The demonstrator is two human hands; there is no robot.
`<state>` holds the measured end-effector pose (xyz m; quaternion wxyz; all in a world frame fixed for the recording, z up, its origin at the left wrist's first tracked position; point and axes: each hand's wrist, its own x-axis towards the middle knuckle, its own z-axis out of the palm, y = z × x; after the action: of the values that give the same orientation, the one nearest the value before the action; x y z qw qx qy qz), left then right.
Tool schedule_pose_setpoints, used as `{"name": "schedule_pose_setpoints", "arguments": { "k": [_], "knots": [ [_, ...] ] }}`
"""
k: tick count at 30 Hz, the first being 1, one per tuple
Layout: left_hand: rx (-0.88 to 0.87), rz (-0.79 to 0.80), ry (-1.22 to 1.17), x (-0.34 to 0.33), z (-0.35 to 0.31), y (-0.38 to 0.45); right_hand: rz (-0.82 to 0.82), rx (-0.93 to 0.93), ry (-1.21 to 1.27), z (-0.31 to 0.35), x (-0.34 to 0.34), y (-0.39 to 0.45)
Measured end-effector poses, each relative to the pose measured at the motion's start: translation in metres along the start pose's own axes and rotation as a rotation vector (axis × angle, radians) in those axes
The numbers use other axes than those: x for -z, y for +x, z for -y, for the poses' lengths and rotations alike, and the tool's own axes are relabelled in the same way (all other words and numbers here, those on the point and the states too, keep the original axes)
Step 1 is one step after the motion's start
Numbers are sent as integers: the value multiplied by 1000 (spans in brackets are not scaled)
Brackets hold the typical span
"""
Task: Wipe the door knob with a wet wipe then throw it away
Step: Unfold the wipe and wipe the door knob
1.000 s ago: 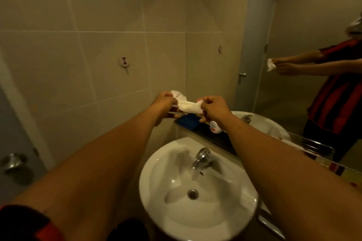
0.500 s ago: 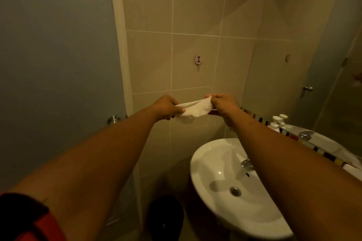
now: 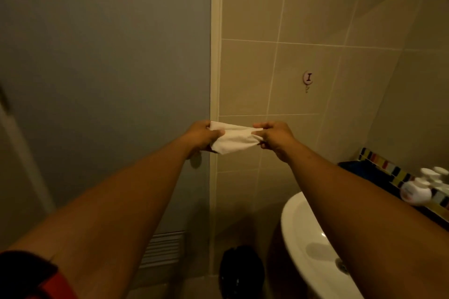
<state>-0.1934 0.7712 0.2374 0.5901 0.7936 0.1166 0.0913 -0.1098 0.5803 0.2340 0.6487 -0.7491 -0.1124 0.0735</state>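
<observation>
Knob (image 3: 195, 162) seemingly mostly hidden behind left hand (image 3: 202, 137).

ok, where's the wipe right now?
Head view, centre: the wipe is stretched between the left hand and right hand, in front of the door frame.

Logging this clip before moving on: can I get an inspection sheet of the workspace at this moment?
Surface: grey door with a vent low down; tiled wall to its right.
Job's things: white wet wipe stretched between both hands; door knob mostly hidden behind the left wrist; dark bin on the floor.
Clutter: white pump bottles on the ledge beside the white sink; wall hook.
Grippers: left hand and right hand each pinch one end of the wipe.
Cables: nothing seen.
Surroundings: dim bathroom.
</observation>
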Motion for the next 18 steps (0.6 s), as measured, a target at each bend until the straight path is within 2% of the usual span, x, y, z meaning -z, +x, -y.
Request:
{"name": "schedule_pose_setpoints", "arguments": {
  "k": [10, 15, 18],
  "knots": [
    [-35, -250, 80, 38, 12, 74, -57, 189, -210, -6, -51, 95],
    [76, -260, 133, 47, 35, 114, 33, 135, -280, -19, -57, 144],
    [83, -298, 111, 48, 53, 137, 87, 93, -299, -32, -70, 166]
  ]
}}
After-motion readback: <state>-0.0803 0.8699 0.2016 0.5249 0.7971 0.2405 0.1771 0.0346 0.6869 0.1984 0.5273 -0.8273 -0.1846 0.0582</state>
